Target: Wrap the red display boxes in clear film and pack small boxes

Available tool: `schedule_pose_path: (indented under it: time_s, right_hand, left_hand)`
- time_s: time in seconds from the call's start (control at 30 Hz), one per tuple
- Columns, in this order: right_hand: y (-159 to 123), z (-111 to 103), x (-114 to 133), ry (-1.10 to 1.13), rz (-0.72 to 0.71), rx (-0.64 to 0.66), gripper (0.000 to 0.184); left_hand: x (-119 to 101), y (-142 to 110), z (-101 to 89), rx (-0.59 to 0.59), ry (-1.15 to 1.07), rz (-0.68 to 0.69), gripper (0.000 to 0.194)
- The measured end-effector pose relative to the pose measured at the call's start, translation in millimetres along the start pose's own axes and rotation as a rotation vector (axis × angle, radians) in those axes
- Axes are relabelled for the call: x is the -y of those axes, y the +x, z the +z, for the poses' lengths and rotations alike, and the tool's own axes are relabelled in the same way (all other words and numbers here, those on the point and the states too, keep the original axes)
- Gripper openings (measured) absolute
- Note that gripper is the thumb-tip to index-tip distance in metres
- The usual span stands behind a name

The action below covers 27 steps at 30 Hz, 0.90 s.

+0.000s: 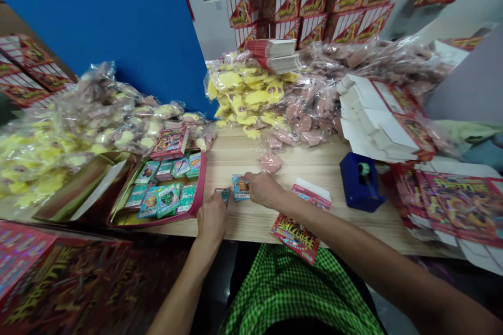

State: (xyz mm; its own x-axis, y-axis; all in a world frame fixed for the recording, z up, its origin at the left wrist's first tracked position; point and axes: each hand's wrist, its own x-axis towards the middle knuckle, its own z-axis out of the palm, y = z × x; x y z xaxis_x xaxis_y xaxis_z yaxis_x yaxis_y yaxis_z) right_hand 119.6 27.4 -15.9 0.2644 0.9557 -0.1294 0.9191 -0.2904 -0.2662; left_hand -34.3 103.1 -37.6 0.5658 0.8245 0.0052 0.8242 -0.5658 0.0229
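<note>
Over the wooden table, my left hand [212, 218] is closed on a small stack of teal cards [223, 195], partly covered by the fingers. My right hand [264, 190] pinches a blue card [240, 187] with a brown figure on it, just right of the teal stack. To the left is a pink-rimmed tin tray [199, 180] holding several piles of teal and blue cards, with a small red box [170, 143] across its far edge. By my right forearm lies a red printed box [296, 235] with a white flap, partly hidden by the arm and overhanging the front edge.
A blue tape dispenser [359, 183] stands to the right, near white-and-red folded cartons [381, 120] and flat red boxes [459, 199]. Bagged yellow plush toys [245, 94] and pink ones [310, 107] are heaped at the back. A large red carton [78, 282] sits front left.
</note>
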Motion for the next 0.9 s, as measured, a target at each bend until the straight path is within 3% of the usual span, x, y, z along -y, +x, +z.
schedule_pose_path:
  time_s: [0.13,0.27,0.33,0.4,0.47,0.57,0.67,0.8,0.9]
  right_hand:
    - [-13,-19,-8,0.069,0.072,-0.135,0.036]
    - [-21,-33,-11,0.136,0.111,-0.229,0.034]
    - [-22,-38,-10,0.183,0.09,-0.246,0.026]
    - [-24,-42,-10,0.24,0.034,-0.223,0.021]
    - [-29,-45,-13,0.296,-0.028,-0.197,0.02]
    - [-47,-51,-33,0.329,-0.045,-0.253,0.017]
    - [-73,-58,-71,0.304,0.041,-0.385,0.02]
    - [-102,-62,-124,0.259,0.163,-0.551,0.023]
    - [-113,-59,-144,0.236,0.215,-0.656,0.03]
  left_hand:
    - [3,-5,4.1,-0.108,-0.076,-0.061,0.028]
    - [14,-9,-5.5,-0.277,-0.171,-0.127,0.028]
    - [15,-10,-13.9,-0.383,-0.397,-0.08,0.028]
    - [8,-11,-20.8,-0.395,-0.744,0.018,0.027]
    - [-6,-11,-24.2,-0.294,-1.014,0.09,0.029]
    - [-36,-6,-22.4,-0.219,-1.15,0.101,0.032]
    - [-69,-1,-13.0,-0.227,-1.054,0.216,0.04]
    - [-109,4,7.6,0.131,-0.832,0.625,0.051]
    - [-127,9,17.8,0.275,-0.773,0.725,0.042]
